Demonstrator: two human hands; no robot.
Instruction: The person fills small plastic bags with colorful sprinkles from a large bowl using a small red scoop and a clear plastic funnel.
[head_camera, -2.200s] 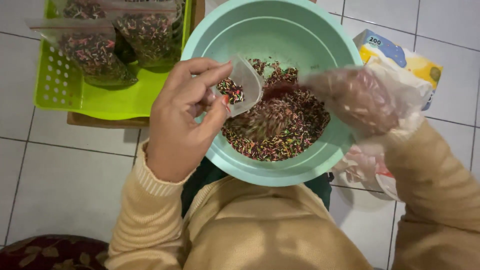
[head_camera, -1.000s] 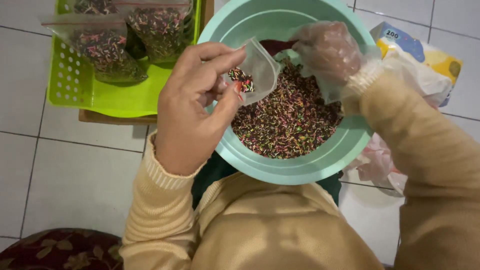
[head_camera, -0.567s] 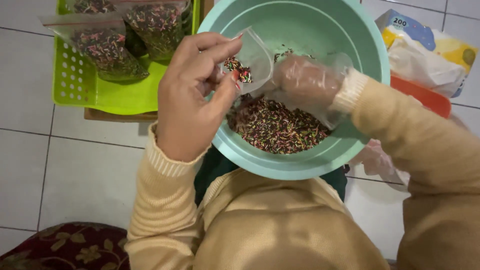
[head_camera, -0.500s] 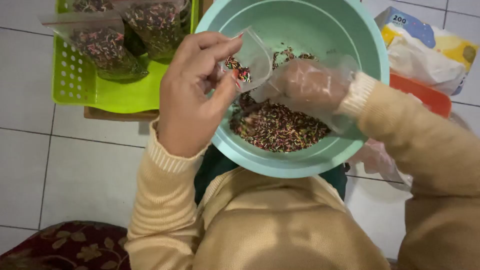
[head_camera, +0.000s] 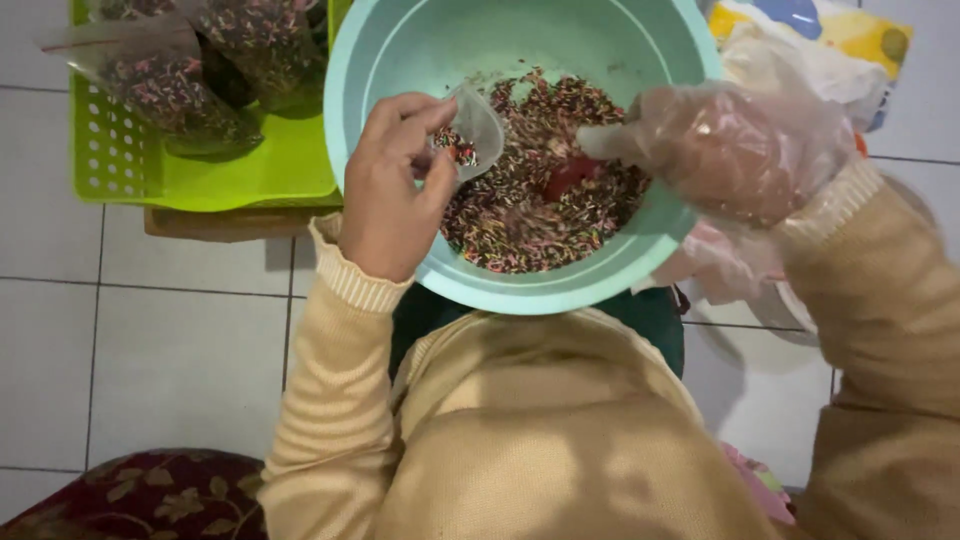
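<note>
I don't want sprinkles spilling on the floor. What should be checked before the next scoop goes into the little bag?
1. Small clear bag held by the left hand, mouth open: ok.
2. Bag positioned over the teal bowl, so spills fall inside: ok.
3. Red scoop in the gloved right hand: grip cannot tell, glove blurs it.
4. Scoop loaded with sprinkles: cannot tell.
5. Room left in the bag: ok, only partly filled.

A home: white tiled floor (head_camera: 150, 350), patterned cushion (head_camera: 120, 500).
</note>
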